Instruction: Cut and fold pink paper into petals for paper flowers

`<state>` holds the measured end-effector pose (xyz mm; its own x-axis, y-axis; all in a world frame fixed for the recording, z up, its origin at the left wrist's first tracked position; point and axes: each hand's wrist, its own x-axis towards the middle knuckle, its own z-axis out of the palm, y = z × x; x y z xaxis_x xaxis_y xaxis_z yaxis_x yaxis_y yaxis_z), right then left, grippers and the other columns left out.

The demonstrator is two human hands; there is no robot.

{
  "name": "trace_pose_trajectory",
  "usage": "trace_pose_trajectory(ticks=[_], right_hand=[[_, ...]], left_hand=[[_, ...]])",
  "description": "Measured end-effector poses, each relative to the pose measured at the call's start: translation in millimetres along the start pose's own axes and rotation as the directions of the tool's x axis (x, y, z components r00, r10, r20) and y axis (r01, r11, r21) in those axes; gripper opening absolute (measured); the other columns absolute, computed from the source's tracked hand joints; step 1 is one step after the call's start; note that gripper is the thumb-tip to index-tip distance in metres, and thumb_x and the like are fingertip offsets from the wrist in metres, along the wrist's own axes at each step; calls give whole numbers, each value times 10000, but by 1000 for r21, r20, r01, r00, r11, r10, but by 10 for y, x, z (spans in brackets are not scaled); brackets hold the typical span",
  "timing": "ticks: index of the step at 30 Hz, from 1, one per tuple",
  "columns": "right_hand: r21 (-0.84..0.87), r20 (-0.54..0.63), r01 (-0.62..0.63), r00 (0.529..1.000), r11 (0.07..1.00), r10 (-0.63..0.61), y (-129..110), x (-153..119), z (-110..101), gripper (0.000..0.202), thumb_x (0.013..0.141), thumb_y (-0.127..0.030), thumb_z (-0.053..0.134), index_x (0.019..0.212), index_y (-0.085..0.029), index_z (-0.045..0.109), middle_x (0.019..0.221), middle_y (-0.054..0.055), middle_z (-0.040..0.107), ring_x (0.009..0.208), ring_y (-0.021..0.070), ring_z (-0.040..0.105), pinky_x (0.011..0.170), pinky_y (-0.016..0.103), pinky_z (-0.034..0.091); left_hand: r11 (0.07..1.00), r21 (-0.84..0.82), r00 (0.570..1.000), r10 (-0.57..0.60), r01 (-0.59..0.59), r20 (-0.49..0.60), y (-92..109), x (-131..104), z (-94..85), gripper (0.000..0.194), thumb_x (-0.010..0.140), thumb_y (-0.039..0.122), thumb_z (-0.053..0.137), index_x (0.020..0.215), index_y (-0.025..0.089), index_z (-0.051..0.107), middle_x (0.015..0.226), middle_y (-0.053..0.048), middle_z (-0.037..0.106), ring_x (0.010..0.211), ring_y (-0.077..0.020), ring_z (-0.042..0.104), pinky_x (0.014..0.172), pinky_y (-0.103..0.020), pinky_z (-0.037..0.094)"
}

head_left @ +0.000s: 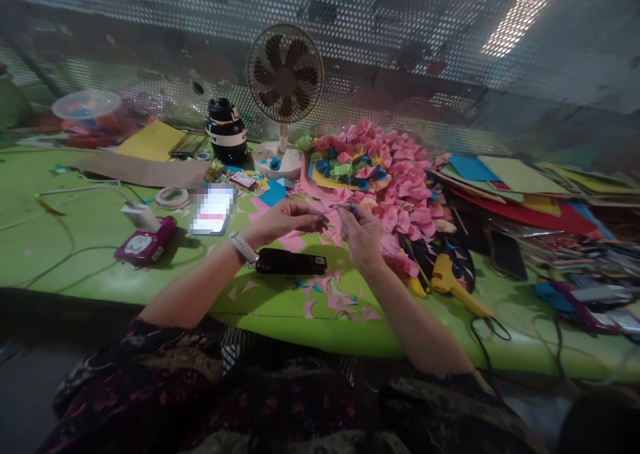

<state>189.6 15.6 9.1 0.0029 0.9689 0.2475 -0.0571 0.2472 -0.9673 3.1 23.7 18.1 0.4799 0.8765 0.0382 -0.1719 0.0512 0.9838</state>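
Note:
Over the table's middle, my left hand (290, 219) reaches in from the left, its fingertips drawn together in a pinch; what they hold, if anything, is too small to make out. Close beside it, my right hand (361, 235) is closed, and a small blue paper piece (352, 208) shows at its fingertips. Just beyond both hands lies a large heap of pink paper flowers (405, 174), with blue, green and yellow paper flowers (345, 167) at its left. A black oblong device (290, 262) lies below my left wrist. Pink paper scraps (333, 297) are scattered nearer me.
A yellow glue gun (457, 287) with a cord lies right of my right forearm. Coloured paper sheets (520, 181) are stacked farther right. A fan (285, 74) and a black bottle (227, 134) stand behind. Leftward are a lit phone (214, 211), tape roll (173, 198) and purple box (145, 244).

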Motion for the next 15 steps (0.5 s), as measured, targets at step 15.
trace_pose_trajectory(ticks=[15], right_hand=[[64, -71, 9, 997, 998, -5, 28, 4, -2, 325, 752, -476, 737, 708, -221, 541, 514, -98, 297, 428, 57, 224, 413, 248, 183]], left_hand=[[1000, -22, 1000, -10, 10, -16, -17, 7, -15, 290, 747, 294, 818, 973, 121, 763, 910, -99, 776, 847, -158, 735, 829, -304, 572]])
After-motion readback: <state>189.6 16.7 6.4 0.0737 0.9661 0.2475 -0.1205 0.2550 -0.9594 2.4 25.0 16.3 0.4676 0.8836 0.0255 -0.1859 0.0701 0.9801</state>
